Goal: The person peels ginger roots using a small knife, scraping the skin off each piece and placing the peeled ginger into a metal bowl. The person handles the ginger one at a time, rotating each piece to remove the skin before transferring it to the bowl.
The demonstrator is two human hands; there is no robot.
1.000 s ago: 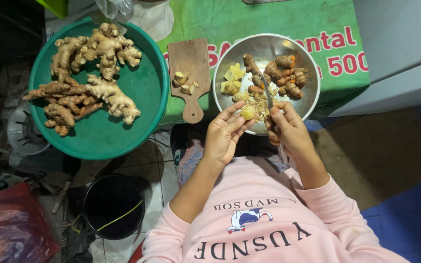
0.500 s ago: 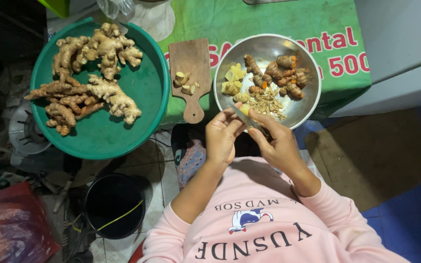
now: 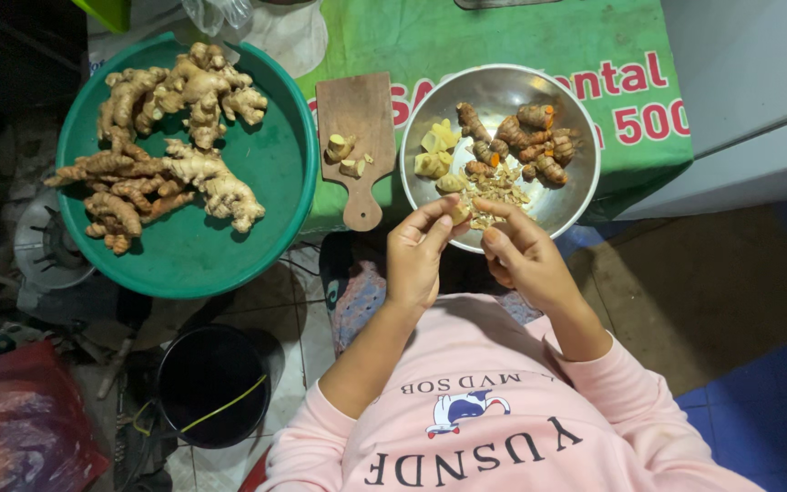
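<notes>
Here, both hands point(image 3: 471, 241) pinch one small root piece point(image 3: 460, 213) over the steel bowl point(image 3: 576, 187) on a green-clothed table point(image 3: 503, 36), tiled floor below

You see a green tray point(image 3: 184, 255) with light brown ginger point(image 3: 202, 173); a brown wooden board point(image 3: 362, 128); a silver bowl point(image 3: 576, 182) with orange-brown roots point(image 3: 535, 146) and pale yellow pieces point(image 3: 434, 150); a green cloth point(image 3: 466, 36) with red letters; your pink sleeves point(image 3: 649, 410).

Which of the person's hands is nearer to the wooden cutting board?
Left. The left hand is just below and right of the wooden cutting board, near its handle. The right hand lies farther right, below the metal bowl.
</notes>
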